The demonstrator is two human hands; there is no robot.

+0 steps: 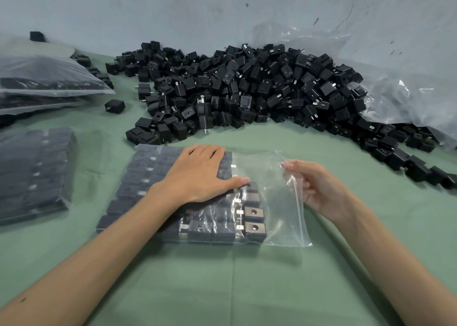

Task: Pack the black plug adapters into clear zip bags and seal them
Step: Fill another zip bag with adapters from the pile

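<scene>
Left hand (197, 174), fingers flat, steadies the adapters (222, 229) inside the zip bag (279, 221) while the right hand (319, 189) pinches its mouth for sealing.

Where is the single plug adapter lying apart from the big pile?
Head view, upper left: the lone adapter lies on the green table between the stacked filled bags and the pile.

Left hand (197, 174) flat, palm down, fingers (207, 152) straight and together, thumb stretched out to the right; forearm angled in from lower left. Right hand (319, 189) on its side, fingers curled, pinching bag (269, 177) edge; forearm angled in from lower right. Both arms bare.
</scene>
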